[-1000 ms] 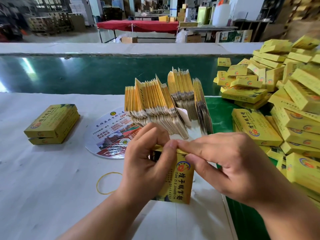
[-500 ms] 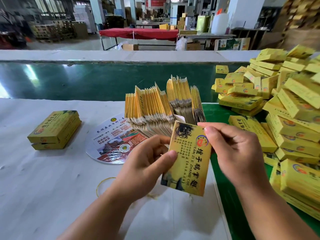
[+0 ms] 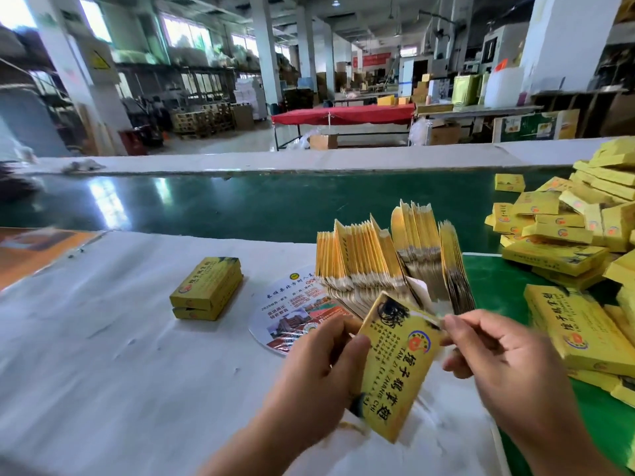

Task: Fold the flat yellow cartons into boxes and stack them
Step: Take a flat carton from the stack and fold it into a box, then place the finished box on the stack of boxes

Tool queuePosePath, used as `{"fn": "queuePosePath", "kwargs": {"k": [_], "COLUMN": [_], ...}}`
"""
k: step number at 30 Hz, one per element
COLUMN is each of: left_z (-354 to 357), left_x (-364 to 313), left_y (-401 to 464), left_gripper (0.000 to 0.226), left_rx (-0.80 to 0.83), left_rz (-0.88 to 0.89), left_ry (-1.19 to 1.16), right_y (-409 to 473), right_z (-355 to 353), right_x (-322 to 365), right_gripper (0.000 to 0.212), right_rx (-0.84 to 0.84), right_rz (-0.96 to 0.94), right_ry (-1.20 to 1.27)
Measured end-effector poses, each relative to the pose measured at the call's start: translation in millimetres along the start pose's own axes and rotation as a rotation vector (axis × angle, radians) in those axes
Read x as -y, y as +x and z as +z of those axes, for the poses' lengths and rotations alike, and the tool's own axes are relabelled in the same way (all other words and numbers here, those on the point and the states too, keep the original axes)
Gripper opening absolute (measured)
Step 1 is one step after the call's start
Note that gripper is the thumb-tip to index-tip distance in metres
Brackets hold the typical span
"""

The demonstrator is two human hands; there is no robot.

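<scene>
A yellow carton with red and black print is held upright and tilted in front of me. My left hand grips its left edge, thumb on the front face. My right hand pinches its top right corner flap. Behind it stands a fanned bundle of flat yellow cartons on edge. Two folded boxes lie stacked on the white cloth to the left. A large heap of folded yellow boxes fills the right side.
A white cloth covers the near table. A round printed fan lies under the bundle. A green conveyor belt runs across behind. A green mat lies under the heap at right.
The carton went from being worked low between both hands to held up with its front face showing. My right hand has shifted to its top right corner. The camera has tilted upward.
</scene>
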State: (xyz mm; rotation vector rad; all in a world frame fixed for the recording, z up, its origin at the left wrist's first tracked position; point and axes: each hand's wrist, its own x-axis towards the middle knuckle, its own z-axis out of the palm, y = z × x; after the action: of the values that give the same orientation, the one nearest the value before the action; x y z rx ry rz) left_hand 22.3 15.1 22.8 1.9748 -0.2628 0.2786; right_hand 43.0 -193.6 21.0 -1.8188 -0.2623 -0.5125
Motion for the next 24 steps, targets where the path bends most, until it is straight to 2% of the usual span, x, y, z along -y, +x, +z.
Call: {"fn": "queuePosePath", "kwargs": {"k": [2, 5, 9, 12, 15, 19, 24], "left_z": [-24, -75, -153, -196, -211, -207, -207], "left_x": [-1, 10, 48, 79, 99, 115, 123], "left_y": [-5, 1, 35, 66, 93, 111, 112], "left_gripper": [0.024, 0.021, 0.035, 0.043, 0.053, 0.049, 0.04], "left_rx": [-0.083, -0.341, -0.576, -0.685, -0.683, -0.571, -0.56], "left_rz": [-0.055, -0.17, -0.253, -0.351, -0.419, -0.58, -0.58], "left_ry": [-0.046, -0.144, 0.099, 0.294, 0.411, 0.566, 0.605], "right_y": [1, 0, -5, -7, -5, -4, -2], "right_z": [0, 0, 4, 5, 4, 4, 5], "right_x": [0, 4, 10, 14, 13, 7, 1], "right_gripper": [0.022, 0.022, 0.02, 0.016, 0.017, 0.021, 0.022], "right_rx": [0.009, 0.096, 0.29, 0.378, 0.365, 0.34, 0.252], "right_rz": [0.028, 0.072, 0.154, 0.172, 0.164, 0.139, 0.028], "right_ry": [0.0, -0.033, -0.061, -0.095, -0.114, -0.125, -0.12]}}
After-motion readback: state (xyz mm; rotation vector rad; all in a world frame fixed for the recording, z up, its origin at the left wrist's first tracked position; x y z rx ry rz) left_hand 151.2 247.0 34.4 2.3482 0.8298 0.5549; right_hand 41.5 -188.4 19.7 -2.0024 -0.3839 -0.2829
